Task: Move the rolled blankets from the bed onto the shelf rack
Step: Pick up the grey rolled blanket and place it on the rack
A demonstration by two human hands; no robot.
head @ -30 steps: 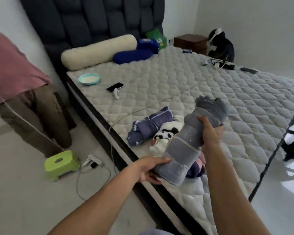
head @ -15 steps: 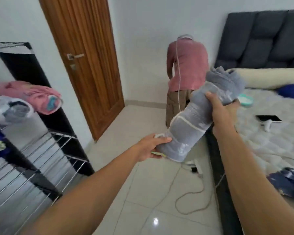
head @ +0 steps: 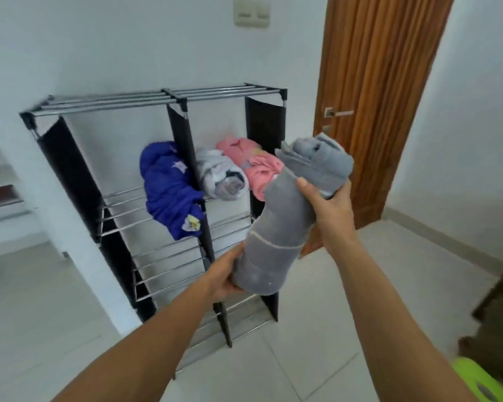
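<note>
I hold a grey rolled blanket [head: 285, 219] upright and tilted in front of the shelf rack [head: 169, 97]. My left hand [head: 224, 275] cups its lower end. My right hand [head: 330, 207] grips it near the top. On the rack's upper shelf lie a blue rolled blanket [head: 169, 190] in the left bay, and a light grey roll [head: 219, 175] and a pink roll [head: 251, 161] in the right bay. The bed is out of view.
The rack stands against a white wall, its lower wire shelves [head: 169, 262] bare. A wooden door [head: 381, 91] is to its right. A lime green stool [head: 482, 381] sits on the tiled floor at the bottom right, beside a dark furniture edge [head: 500, 309].
I have turned from the bed towards the rack, carrying the grey roll in both hands. The rack now fills the middle of the view; the bed and the other person are gone from sight.
</note>
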